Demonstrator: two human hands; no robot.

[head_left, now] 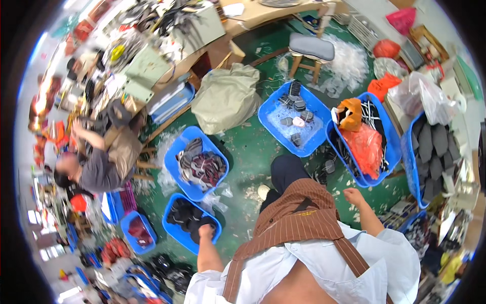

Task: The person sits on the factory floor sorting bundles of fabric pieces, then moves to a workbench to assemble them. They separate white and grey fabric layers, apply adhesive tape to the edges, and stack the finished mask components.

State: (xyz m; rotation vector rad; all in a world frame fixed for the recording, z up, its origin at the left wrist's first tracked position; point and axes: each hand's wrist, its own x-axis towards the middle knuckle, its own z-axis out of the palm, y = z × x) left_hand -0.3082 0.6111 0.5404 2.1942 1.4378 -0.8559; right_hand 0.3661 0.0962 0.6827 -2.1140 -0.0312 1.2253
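Note:
My left hand (205,232) reaches down at the near rim of a blue bin (174,234) holding black pieces (183,214). Its fingers are closed on a dark, soft-looking piece (198,226) whose exact kind I cannot make out. Off to my right, my right hand (354,196) hangs over the green floor, fingers curled in with nothing visible in them. The closest container to it is a blue bin (360,183) with orange and red bags (365,147) and black-and-white strips.
Another blue bin (223,175) holds bundled grey and maroon pieces. Ahead stand a blue bin (268,124) with a few dark pieces, a stool (311,49) and a big beige sack (228,96). Grey pieces fill a bin (405,147) at right. A seated person (104,164) works at left.

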